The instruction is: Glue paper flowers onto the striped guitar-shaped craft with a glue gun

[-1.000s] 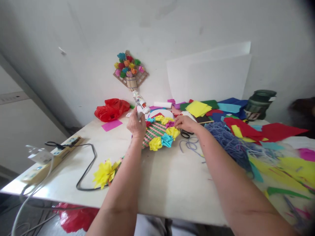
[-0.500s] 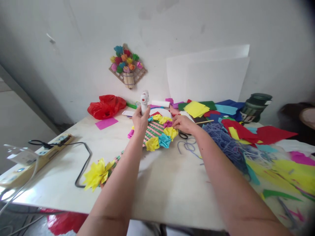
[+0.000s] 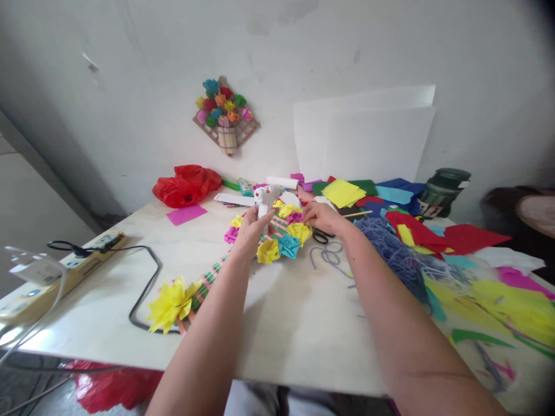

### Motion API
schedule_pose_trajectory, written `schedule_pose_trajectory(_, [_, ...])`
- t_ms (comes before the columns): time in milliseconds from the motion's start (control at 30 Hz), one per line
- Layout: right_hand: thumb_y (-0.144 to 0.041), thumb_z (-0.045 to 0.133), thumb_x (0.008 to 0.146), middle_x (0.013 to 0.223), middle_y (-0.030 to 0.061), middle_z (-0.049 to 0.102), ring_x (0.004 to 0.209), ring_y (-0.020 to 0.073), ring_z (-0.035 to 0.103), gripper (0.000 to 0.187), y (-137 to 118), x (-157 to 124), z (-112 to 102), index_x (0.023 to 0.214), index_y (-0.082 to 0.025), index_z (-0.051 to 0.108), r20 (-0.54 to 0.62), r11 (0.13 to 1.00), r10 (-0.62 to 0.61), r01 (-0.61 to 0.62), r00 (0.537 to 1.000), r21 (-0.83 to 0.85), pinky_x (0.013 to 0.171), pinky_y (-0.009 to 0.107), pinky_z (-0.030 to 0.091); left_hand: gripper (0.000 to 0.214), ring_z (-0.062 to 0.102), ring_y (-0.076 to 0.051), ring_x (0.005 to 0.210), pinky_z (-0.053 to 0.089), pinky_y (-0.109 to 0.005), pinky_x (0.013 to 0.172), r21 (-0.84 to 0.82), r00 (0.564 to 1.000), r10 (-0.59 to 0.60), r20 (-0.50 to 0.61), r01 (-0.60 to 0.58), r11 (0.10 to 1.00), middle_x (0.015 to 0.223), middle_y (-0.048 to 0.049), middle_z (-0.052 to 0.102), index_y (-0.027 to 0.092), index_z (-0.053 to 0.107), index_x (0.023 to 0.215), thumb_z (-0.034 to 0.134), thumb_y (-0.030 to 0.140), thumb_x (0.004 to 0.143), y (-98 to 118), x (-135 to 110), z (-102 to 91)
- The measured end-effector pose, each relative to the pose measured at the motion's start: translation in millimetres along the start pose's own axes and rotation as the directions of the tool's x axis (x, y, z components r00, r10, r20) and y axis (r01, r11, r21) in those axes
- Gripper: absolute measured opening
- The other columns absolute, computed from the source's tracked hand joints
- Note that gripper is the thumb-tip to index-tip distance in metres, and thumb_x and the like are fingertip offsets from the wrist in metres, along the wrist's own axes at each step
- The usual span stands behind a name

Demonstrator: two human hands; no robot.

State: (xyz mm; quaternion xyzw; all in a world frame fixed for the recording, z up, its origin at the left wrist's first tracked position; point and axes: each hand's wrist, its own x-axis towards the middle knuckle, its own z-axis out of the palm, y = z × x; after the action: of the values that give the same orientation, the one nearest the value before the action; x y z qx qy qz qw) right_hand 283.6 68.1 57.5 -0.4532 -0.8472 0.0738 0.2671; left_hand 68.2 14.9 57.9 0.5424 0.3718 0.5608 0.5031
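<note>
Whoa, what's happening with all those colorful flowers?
A person holds a white glue gun in the left hand, over a pink-and-green woven piece on the table. The fingers of the right hand are at a magenta paper flower on its edge, beside yellow and blue ones. A big yellow flower is at the piece's other end. Blue yarn lies to the right.
</note>
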Motion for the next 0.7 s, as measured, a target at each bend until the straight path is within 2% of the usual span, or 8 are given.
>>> schedule_pose_trajectory(133, [-0.006,0.065,0.061,0.087,0.0048,0.066,0.075,0.0144,0.06,0.015,4.9,-0.5,3.9,0.061,-0.018,0.073,-0.03,0.999,-0.004,0.005,1.0,0.033,0.068,0.023,0.047,0.039,0.046,-0.005,0.044,0.037,-0.02,0.044,0.077,0.998,0.065,0.027,-0.067,0.995,0.077,-0.0024,0.063,0.014,0.056,0.095,0.062,0.045,0.072,1.9,-1.3,-2.0])
schedule_pose_trajectory(267, [-0.006,0.063,0.061,0.086,0.0038,0.065,0.074,0.0136,0.058,0.016,10.0,-1.2,5.2,0.062,-0.019,0.073,-0.047,0.998,-0.035,0.037,0.998,0.044,0.066,0.022,0.046,0.039,0.043,-0.007,0.041,0.033,-0.019,0.045,0.279,0.998,-0.017,0.062,-0.001,0.96,0.048,0.0027,0.051,0.013,0.059,0.082,0.055,0.052,0.076,4.4,-3.3,-9.3])
schedule_pose_trajectory(333, [-0.007,0.063,0.062,0.087,0.0044,0.065,0.074,0.0139,0.058,0.015,11.6,-1.6,5.0,0.063,-0.018,0.073,-0.048,0.998,-0.041,0.043,0.998,0.049,0.066,0.023,0.046,0.04,0.042,-0.008,0.04,0.031,-0.019,0.044,0.359,0.995,-0.064,0.08,0.031,0.933,0.04,0.0041,0.045,0.014,0.061,0.08,0.054,0.053,0.076,5.9,-3.6,-13.1])
schedule_pose_trajectory(700, [-0.008,0.062,0.06,0.081,0.0058,0.064,0.074,0.0145,0.058,0.013,18.7,-2.7,8.8,0.063,-0.017,0.072,-0.069,0.991,-0.04,0.048,0.997,0.123,0.068,0.026,0.047,0.044,0.044,-0.009,0.04,0.034,-0.02,0.042,0.516,0.954,-0.215,0.207,0.08,0.853,0.044,0.0029,0.048,0.015,0.067,0.085,0.06,0.055,0.068,22.3,-8.8,-24.1])
